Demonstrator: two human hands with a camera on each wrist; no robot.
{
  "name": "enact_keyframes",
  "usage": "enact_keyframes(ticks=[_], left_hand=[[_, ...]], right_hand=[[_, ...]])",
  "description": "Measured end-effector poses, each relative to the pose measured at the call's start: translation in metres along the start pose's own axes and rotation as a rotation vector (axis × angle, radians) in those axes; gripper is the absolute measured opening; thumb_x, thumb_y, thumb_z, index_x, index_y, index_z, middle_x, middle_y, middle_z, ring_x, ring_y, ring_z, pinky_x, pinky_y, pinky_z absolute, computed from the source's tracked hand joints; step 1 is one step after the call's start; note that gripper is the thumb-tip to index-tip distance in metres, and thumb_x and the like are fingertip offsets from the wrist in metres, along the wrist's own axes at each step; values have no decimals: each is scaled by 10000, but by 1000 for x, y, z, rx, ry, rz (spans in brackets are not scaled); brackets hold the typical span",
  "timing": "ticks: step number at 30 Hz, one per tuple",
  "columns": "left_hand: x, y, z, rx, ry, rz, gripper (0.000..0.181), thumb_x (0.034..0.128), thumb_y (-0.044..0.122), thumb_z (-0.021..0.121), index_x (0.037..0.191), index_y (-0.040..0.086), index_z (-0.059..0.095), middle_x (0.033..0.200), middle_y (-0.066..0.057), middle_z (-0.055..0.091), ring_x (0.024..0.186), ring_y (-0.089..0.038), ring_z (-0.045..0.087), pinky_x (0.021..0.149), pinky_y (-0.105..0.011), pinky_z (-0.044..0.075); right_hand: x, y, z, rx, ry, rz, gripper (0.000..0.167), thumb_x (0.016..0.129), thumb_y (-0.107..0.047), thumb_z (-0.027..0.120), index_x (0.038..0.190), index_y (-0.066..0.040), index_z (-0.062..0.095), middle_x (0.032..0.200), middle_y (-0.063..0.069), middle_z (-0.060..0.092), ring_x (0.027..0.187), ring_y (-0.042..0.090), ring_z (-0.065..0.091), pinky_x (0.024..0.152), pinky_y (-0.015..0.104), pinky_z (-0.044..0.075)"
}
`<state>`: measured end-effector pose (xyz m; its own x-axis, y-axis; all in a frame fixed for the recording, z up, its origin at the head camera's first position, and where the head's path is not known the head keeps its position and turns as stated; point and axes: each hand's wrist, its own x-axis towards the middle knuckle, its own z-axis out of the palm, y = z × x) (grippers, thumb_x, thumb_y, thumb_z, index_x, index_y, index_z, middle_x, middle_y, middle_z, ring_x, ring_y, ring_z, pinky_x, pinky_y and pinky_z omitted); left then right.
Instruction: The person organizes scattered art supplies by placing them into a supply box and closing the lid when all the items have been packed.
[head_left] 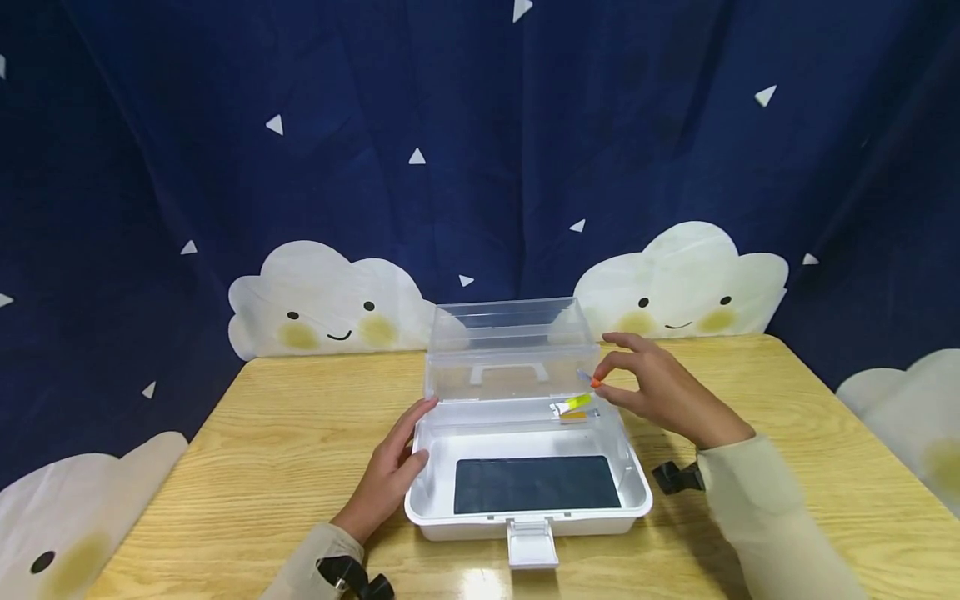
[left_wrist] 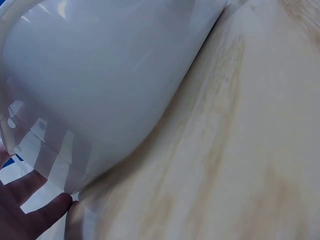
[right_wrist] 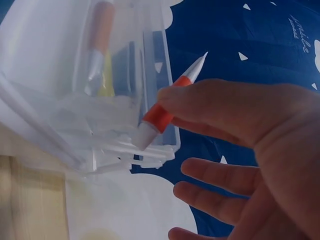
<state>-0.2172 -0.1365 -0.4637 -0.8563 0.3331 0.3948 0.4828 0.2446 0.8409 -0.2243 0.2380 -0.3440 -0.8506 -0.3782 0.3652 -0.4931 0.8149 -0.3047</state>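
A white box stands on the table with its transparent lid raised at the back. My left hand rests against the box's left side, fingers extended; in the left wrist view the fingers touch near its lower edge. My right hand pinches a small orange and silver pen between thumb and forefinger above the box's back right corner; the right wrist view shows the pen tilted, other fingers spread. A yellow item and an orange item lie in the back section.
A dark rectangular panel lies in the box's main compartment. The front latch hangs down over the wooden table. Behind the table hangs a dark blue curtain with clouds and triangles.
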Motion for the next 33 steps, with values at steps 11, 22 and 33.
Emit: enact_keyframes(ticks=[11, 22, 33], left_hand=[[0, 0, 0, -7, 5, 16, 716, 883, -107, 481, 1482, 271, 378, 1550, 23, 301, 1381, -194, 344, 1002, -343, 422], [0, -1, 0, -5, 0, 13, 713, 891, -95, 480, 1483, 286, 370, 1555, 31, 291, 1394, -192, 320, 1019, -475, 386], [0, 0, 0, 2, 3, 16, 710, 889, -92, 484, 1484, 278, 370, 1556, 29, 293, 1392, -198, 325, 1006, -439, 412]], right_hand=[[2, -4, 5, 36, 13, -48, 98, 826, -180, 763, 905, -202, 709, 1367, 224, 505, 1208, 438, 505, 925, 572, 450], [1, -5, 8, 50, -12, -52, 78, 837, -199, 752, 900, -221, 712, 1377, 233, 497, 1222, 434, 498, 935, 572, 444], [1, -7, 8, 13, -63, -17, 104, 808, -202, 780, 892, -236, 728, 1417, 210, 448, 1231, 445, 477, 910, 570, 458]])
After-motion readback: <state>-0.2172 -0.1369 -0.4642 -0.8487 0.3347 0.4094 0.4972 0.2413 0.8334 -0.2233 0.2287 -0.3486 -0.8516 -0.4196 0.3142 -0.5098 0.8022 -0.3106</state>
